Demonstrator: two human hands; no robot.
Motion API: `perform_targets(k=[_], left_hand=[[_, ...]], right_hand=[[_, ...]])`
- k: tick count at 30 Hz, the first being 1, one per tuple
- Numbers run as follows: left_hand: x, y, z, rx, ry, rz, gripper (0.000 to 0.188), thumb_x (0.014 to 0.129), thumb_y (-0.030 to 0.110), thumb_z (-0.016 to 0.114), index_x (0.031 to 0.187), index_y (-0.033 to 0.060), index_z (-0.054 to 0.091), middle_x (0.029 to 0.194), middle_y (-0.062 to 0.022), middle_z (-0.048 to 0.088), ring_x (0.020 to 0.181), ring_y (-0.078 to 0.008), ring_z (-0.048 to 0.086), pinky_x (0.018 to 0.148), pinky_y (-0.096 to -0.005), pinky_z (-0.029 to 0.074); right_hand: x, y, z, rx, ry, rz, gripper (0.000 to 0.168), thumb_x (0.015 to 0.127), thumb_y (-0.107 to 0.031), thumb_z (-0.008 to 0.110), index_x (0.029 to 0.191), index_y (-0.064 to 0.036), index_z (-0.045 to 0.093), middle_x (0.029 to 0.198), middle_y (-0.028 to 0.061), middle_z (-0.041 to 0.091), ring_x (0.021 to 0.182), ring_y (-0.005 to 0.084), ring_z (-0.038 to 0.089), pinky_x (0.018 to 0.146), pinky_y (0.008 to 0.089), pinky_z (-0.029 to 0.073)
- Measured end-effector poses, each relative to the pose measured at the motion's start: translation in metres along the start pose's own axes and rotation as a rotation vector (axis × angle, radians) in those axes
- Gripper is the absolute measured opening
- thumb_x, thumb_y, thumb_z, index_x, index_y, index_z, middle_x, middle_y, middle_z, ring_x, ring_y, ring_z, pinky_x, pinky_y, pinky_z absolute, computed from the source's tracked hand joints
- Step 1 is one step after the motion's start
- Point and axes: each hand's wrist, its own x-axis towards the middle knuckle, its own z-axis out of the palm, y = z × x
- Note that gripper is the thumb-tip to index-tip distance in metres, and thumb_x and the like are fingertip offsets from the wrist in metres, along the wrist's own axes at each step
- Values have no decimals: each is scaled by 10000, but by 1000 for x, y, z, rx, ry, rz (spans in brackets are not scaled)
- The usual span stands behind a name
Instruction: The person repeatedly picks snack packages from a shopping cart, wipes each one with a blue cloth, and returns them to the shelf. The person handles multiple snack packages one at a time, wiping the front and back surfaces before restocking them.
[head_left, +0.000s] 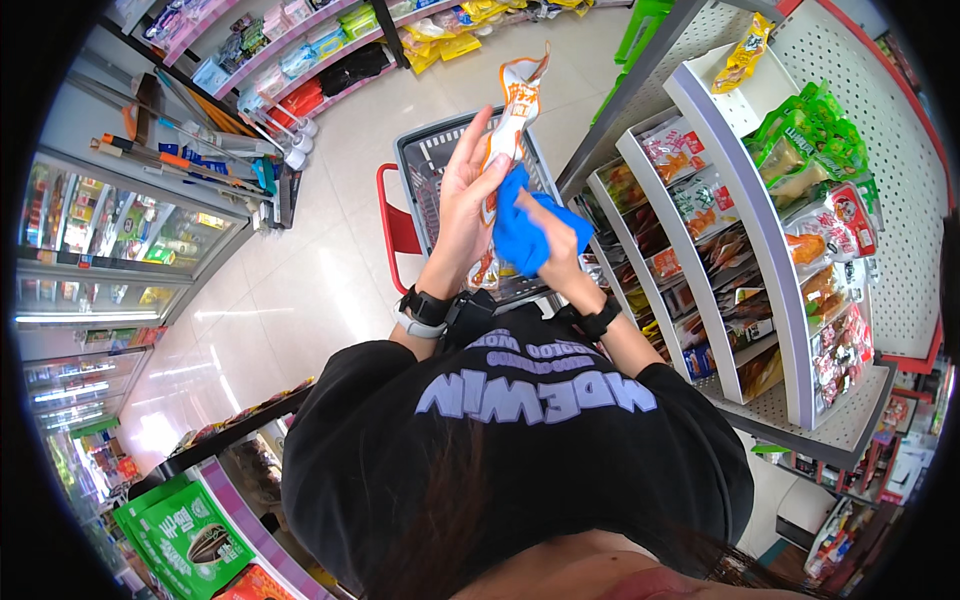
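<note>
My left hand (466, 191) grips an orange and white snack packet (517, 105), which stands out above the fingers with its crimped end uppermost. Bunched in my right hand (551, 244) is a blue cloth (523, 238), held against the lower part of the packet; the right hand is slightly blurred. Both hands are over a grey plastic shopping basket (426, 139) with slotted walls. Part of another orange and white packet (484, 271) shows below my left hand, near the basket's front end.
To the right stands a tiered shelf (757, 247) of bagged snacks, with a yellow packet (744, 54) on its top tier. A red handle or frame (390, 225) juts out left of the basket. Glass-door coolers (142, 225) and leaning mops line the left; green bags (184, 525) lie lower left.
</note>
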Motion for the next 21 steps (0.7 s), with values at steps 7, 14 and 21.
perform_targets(k=[7, 14, 21], left_hand=[[-1, -22, -14, 73, 97, 67, 431, 970, 226, 435, 1356, 67, 325, 1226, -66, 488, 1068, -103, 502, 875, -272, 444], [-6, -34, 0, -74, 138, -52, 503, 986, 372, 325, 1404, 116, 216, 1365, -75, 383, 1211, -177, 429, 981, -330, 391], [-5, -13, -11, -95, 196, -74, 525, 976, 412, 311, 1318, 14, 339, 1288, -123, 480, 1131, -206, 518, 938, -344, 438]], right_hand=[[28, -1, -28, 318, 694, 397, 122, 876, -43, 536, 954, -5, 622, 957, 51, 632, 877, 119, 563, 840, 289, 424], [40, -9, 6, 47, -20, 23, 590, 783, -150, 623, 1306, 25, 413, 1425, 180, 323, 1356, 372, 205, 1091, 453, 188], [27, 8, -4, 41, 65, 265, 440, 730, 44, 586, 1166, 3, 544, 1203, 174, 563, 1101, 247, 565, 937, 354, 423]])
